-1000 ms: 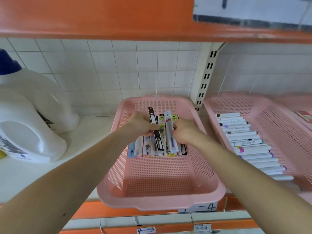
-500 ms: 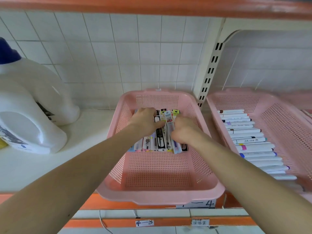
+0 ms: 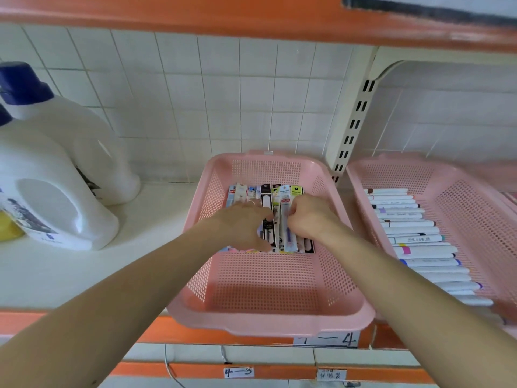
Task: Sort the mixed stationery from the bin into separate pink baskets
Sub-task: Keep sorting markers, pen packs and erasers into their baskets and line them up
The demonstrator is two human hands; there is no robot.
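Both arms are in over the middle pink basket (image 3: 268, 323), which sits on the white shelf (image 3: 145, 225) with its front rim hanging past the orange edge. The packets (image 3: 296, 191) of stationery lie side by side in a row across the far half of the basket floor, long sides touching; the near half shows bare mesh.

My read on the left hand (image 3: 243, 225): it lies on top of the row's left part, fingers bent down onto the packets, thumb against a black-and-white packet (image 3: 265, 200). Whether it actually pinches anything, I cannot tell. The right hand (image 3: 310, 219) is curled tight, fingertips closed on the edge of a pale packet (image 3: 285, 203) that lies on top of the row, just beside the black-and-white one.

To the right, past the slotted post (image 3: 352, 130), a second pink basket (image 3: 361, 175) holds markers (image 3: 414, 236) stacked crosswise in a neat column. On the left stand white jugs (image 3: 56, 191) with blue caps, well apart from the baskets. A handwritten label (image 3: 237, 372) sits on the rail below.
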